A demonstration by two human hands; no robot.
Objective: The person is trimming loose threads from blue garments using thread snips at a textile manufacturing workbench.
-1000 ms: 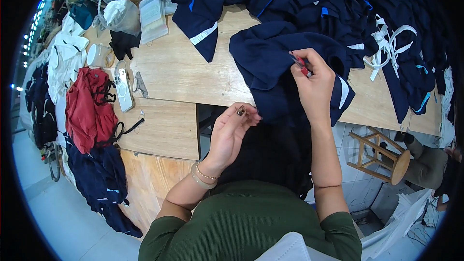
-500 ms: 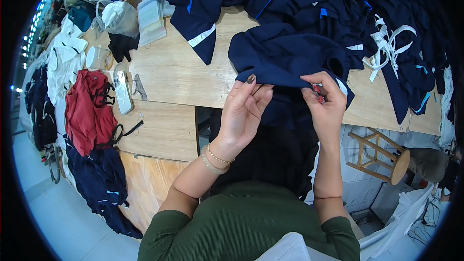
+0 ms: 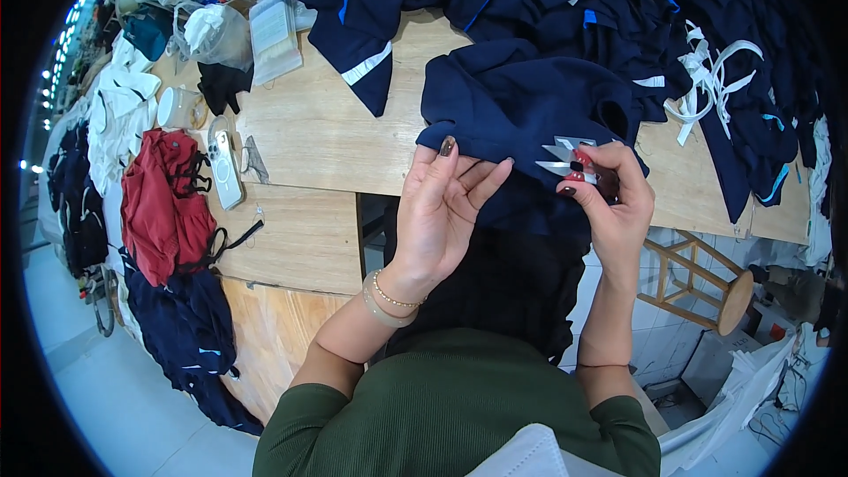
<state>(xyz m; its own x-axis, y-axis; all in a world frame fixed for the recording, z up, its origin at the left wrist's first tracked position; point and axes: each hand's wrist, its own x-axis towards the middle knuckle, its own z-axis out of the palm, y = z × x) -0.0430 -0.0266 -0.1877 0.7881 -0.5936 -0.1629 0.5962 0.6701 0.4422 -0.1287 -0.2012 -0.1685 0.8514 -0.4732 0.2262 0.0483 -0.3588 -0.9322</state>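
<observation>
Dark navy fabric (image 3: 530, 93), part of a garment, lies bunched at the near edge of the table in front of me. My left hand (image 3: 442, 203) pinches its near edge between thumb and forefinger, the other fingers spread below. In my right hand (image 3: 618, 199) is a pair of small red-handled thread snips (image 3: 570, 162). Their two pointed blades stand apart and point left, over the cloth and toward my left hand. No thread can be made out between the blades.
More navy garments (image 3: 565, 0) with blue and white trim pile along the far side. White straps (image 3: 714, 79) lie at the right. To the left are a phone (image 3: 225, 168), a red garment (image 3: 163, 203) and a plastic jar (image 3: 179, 109). A wooden stool (image 3: 733, 300) stands at lower right.
My right hand has let go of the fabric edge and shifted slightly right. The snips, mostly hidden in the palm before, now show their blades. My left hand stays on the cloth.
</observation>
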